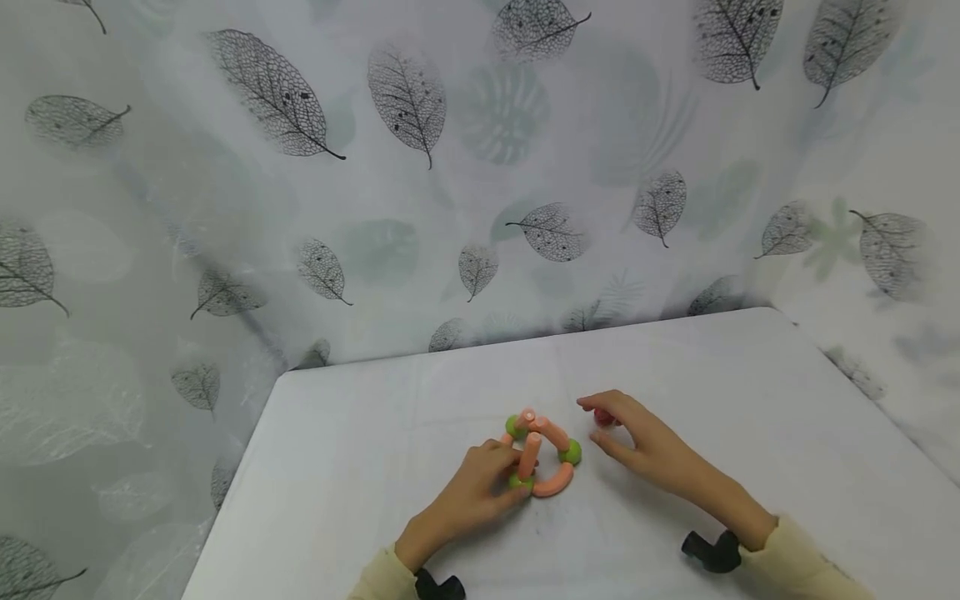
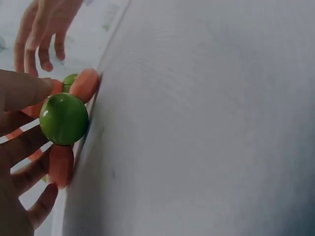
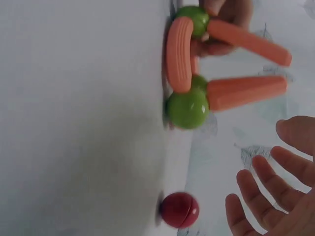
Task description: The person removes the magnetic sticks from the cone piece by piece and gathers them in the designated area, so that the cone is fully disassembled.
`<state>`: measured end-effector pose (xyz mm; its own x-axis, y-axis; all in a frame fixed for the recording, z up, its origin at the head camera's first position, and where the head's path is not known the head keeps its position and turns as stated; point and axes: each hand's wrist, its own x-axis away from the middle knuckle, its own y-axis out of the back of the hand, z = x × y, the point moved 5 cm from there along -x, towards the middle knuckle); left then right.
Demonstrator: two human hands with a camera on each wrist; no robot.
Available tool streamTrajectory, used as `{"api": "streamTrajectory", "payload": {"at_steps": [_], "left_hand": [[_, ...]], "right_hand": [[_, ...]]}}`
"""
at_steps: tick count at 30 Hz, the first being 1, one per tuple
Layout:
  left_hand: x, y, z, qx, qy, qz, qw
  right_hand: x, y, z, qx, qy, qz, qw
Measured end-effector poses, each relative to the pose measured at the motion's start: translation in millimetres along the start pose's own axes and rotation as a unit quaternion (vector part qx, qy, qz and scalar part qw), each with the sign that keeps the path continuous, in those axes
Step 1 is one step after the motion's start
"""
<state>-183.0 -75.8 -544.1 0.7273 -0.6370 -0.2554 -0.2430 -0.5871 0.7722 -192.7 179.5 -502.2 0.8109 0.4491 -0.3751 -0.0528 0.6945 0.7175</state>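
A toy frame of orange rods (image 1: 553,482) and green balls (image 1: 570,452) stands on the white table. Curved rods join the balls in a ring, and straight rods rise from the balls and lean inward. My left hand (image 1: 483,483) holds the frame at its near left side, thumb and fingers around a green ball (image 2: 64,119) and its rods. To the right, my right hand (image 1: 648,442) hovers with its fingers apart. A red ball (image 3: 179,210) rests on the table beneath that hand, apart from its fingertips; in the head view the fingers partly cover it.
The white table (image 1: 360,467) has its far edge behind the frame. Leaf-print sheeting (image 1: 420,225) hangs behind and at both sides. A black device (image 1: 712,552) sits at the right wrist, and another (image 1: 440,586) at the left.
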Motion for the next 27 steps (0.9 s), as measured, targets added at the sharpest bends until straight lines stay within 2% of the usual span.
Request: {"api": "streamTrajectory", "payload": {"at_steps": [7, 15, 18, 22, 27], "left_hand": [[3.8, -2.6, 7.6, 0.017, -0.008, -0.019, 0.9996], [4.0, -7.0, 12.4, 0.023, -0.067, -0.064, 0.9955], [3.5, -9.4, 14.2, 0.03, -0.087, -0.073, 0.9931], [4.0, -12.2, 16.1, 0.038, -0.094, -0.072, 0.9922], [4.2, -11.4, 14.0, 0.027, -0.103, -0.08, 0.991]], "right_hand": [[3.9, -8.1, 34.4, 0.031, 0.069, -0.001, 0.9972], [-0.3, -16.9, 59.1, 0.069, 0.149, -0.012, 0.9863], [-0.1, -20.4, 64.2, 0.082, 0.164, -0.023, 0.9828], [0.7, -23.2, 68.8, 0.088, 0.167, -0.029, 0.9815], [1.3, -24.1, 73.7, 0.088, 0.182, -0.029, 0.979]]}}
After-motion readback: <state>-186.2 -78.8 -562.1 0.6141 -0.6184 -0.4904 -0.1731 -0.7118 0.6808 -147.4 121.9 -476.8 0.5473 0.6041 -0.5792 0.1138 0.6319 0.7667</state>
